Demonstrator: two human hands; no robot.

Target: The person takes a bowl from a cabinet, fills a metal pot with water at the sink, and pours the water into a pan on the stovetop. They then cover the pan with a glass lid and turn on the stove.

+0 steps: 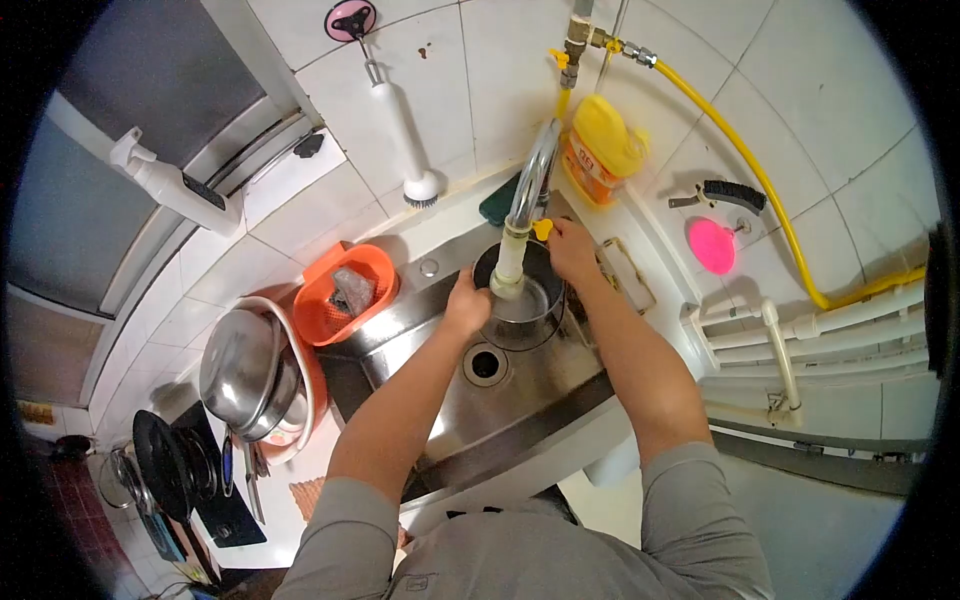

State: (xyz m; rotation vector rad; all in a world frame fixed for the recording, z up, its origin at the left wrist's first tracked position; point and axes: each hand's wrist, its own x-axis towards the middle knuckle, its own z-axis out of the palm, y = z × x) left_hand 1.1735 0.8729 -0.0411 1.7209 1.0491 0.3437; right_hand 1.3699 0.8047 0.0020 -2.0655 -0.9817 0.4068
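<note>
Two hands work over the sink [535,392]: the left hand [470,303] grips the rim of the metal pot [535,325], near the sink's far right corner; the right hand [573,252] seems to pinch the yellow lever [543,229]. Operating the faucet [533,180] above the pot appears to be the present step; turning this lever calls for a steady pot.

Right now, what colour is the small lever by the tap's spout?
The small lever is yellow, clearest in the head view.

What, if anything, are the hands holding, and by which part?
The left hand holds the pot by its left rim; the right hand is at the yellow tap handle, its grip unclear.
</note>
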